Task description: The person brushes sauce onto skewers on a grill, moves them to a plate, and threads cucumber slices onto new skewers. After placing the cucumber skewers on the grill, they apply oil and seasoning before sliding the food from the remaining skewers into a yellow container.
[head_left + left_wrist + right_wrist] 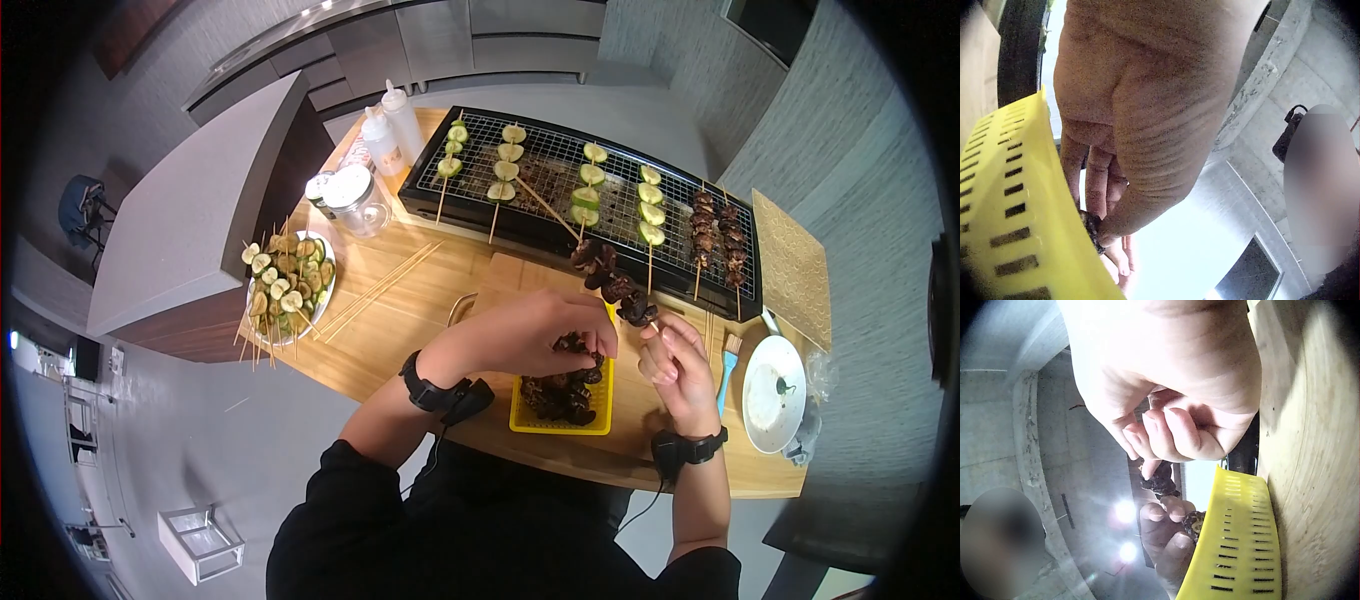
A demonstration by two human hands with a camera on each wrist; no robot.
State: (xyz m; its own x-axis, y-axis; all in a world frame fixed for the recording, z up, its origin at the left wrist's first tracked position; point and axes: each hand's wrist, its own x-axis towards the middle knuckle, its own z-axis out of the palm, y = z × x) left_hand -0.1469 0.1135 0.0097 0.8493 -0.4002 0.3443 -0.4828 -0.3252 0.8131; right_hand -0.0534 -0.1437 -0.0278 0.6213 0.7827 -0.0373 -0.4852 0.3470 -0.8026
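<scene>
My right hand [682, 372] grips the lower end of a skewer threaded with dark brown pieces [612, 285], which slants up to the left toward the grill. Over the yellow basket [561, 428], my left hand [525, 335] pinches one dark piece [1090, 230] between thumb and fingers, as the left wrist view shows. More dark pieces [556, 398] lie in the basket. In the right wrist view my right hand [1172, 381] has its fingers curled above the left fingertips [1179, 540]; its palm is partly hidden.
The black grill [480, 222] holds skewers of green slices and dark pieces. At left stand a plate of skewers [332, 262], a jar [360, 205] and squeeze bottles [383, 145]. Bare skewers [380, 290] lie nearby. Rightward are a blue brush [727, 378] and white plate [770, 415].
</scene>
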